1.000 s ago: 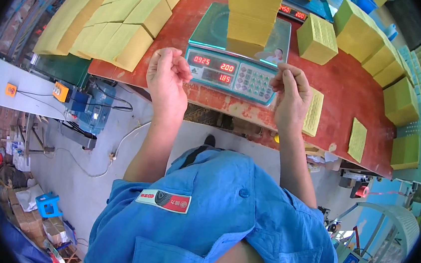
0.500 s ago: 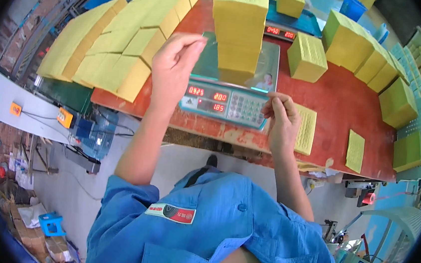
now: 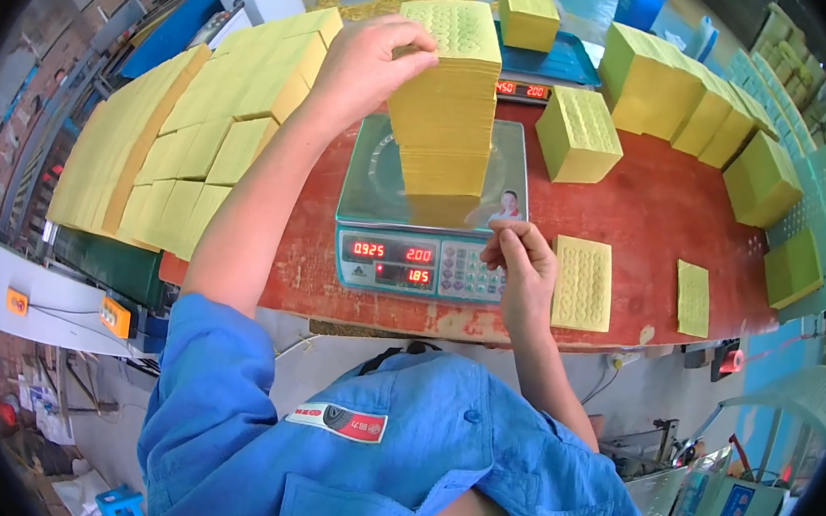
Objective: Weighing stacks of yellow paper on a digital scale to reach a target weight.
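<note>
A tall stack of yellow embossed paper (image 3: 444,104) stands on the metal pan (image 3: 367,170) of a digital scale (image 3: 398,264) with lit red digits. At the stack's upper left edge is my left hand (image 3: 376,68), its fingers pinched together and overlapping the top corner. Whether a sheet is between those fingertips I cannot tell. My right hand (image 3: 527,273) hovers by the right end of the scale's keypad with fingers curled in; anything in them is hidden. Beside it on the table lies a low pile of yellow paper (image 3: 583,285).
Blocks of yellow paper (image 3: 231,95) fill the table's left side. More blocks (image 3: 659,88) line the right, and one block (image 3: 579,135) stands nearer. Behind are a second scale (image 3: 548,59) and a blue bin (image 3: 639,5). A small paper piece (image 3: 692,298) lies on the red table (image 3: 672,212).
My left hand has moved up to the stack's top edge. My right hand stays curled by the keypad. The view has tilted, so the table sits lower in the picture.
</note>
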`<move>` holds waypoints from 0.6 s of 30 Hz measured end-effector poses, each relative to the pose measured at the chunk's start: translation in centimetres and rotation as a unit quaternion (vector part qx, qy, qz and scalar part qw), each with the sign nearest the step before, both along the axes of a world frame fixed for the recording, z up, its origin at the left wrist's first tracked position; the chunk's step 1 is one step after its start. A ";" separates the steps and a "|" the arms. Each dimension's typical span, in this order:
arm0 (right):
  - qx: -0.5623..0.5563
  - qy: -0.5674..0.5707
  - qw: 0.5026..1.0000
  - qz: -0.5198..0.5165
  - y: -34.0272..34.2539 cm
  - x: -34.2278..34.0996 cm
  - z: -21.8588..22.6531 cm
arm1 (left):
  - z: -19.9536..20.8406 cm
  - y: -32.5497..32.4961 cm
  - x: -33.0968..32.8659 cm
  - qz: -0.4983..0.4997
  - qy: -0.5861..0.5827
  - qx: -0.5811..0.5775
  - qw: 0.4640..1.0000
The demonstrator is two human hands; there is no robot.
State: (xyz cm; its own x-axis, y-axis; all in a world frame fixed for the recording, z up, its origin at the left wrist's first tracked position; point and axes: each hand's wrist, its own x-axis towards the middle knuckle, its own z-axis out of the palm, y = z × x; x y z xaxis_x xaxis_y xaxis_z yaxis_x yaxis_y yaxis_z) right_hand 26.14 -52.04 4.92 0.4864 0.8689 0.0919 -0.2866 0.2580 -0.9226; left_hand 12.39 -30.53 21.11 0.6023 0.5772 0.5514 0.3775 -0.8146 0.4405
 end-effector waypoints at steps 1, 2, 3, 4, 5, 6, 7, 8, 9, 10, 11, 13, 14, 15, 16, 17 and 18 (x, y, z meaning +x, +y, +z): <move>0.003 0.003 1.000 0.001 0.4 0.0 -0.1 | 0.0 0.1 0.0 0.000 0.005 0.007 1.000; 0.002 0.004 1.000 0.000 0.6 -0.1 -0.1 | 0.0 0.5 -0.1 -0.001 0.006 0.006 1.000; 0.003 0.006 1.000 0.000 0.9 -0.2 -0.1 | -0.1 0.8 -0.2 -0.014 0.006 0.030 0.999; 0.004 0.008 1.000 0.001 1.1 -0.2 -0.1 | -0.1 1.1 -0.4 -0.027 0.006 0.056 0.998; 0.004 0.009 1.000 0.002 1.2 -0.3 -0.1 | -0.1 1.1 -0.4 -0.027 0.007 0.056 0.998; 0.005 0.009 1.000 0.005 1.3 -0.4 -0.1 | 0.0 1.0 -0.5 -0.022 0.004 0.061 0.998; 0.007 0.009 1.000 0.007 1.3 -0.4 0.0 | 0.1 0.8 -0.4 -0.018 0.002 0.068 0.998; 0.008 0.009 1.000 0.009 1.3 -0.5 0.1 | 0.0 0.8 -0.5 -0.016 0.002 0.069 0.997; 0.010 0.001 1.000 0.015 1.2 -0.4 0.2 | -0.1 0.8 -0.5 -0.004 -0.032 0.087 0.996; 0.012 -0.007 1.000 0.020 1.0 -0.3 0.4 | -0.2 0.6 -0.5 0.008 -0.067 0.105 0.992; 0.012 -0.006 1.000 0.014 0.7 0.1 0.7 | 0.0 -0.1 0.0 0.002 -0.066 0.105 0.992; 0.055 0.082 0.993 0.070 0.2 1.5 1.8 | 0.4 -2.4 0.5 -0.029 -0.117 0.282 0.952; 0.050 0.087 0.993 0.058 -0.1 2.3 2.8 | 0.4 -3.8 1.1 -0.074 -0.103 0.333 0.934; 0.081 0.162 0.978 0.101 -0.8 3.1 4.8 | 0.3 -5.9 1.4 -0.120 -0.093 0.378 0.913; 0.114 0.235 0.956 0.137 -1.5 4.2 5.8 | -0.7 -8.3 1.8 -0.159 -0.083 0.368 0.913; 0.170 0.241 0.930 0.219 -2.1 6.4 5.5 | -1.5 -11.0 2.1 -0.195 -0.072 0.359 0.910; 0.126 0.249 0.948 0.155 -2.8 7.1 6.4 | -3.1 -13.1 2.5 -0.223 -0.049 0.356 0.906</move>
State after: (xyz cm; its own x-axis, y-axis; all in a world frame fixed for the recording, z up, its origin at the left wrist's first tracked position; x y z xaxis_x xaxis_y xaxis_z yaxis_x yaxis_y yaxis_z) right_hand 33.29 -54.89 11.29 0.2487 0.9581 0.1419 -0.7681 0.2843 -0.5738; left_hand 14.90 -43.65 18.00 0.6170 -0.2333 0.7516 -0.0707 -0.9676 -0.2424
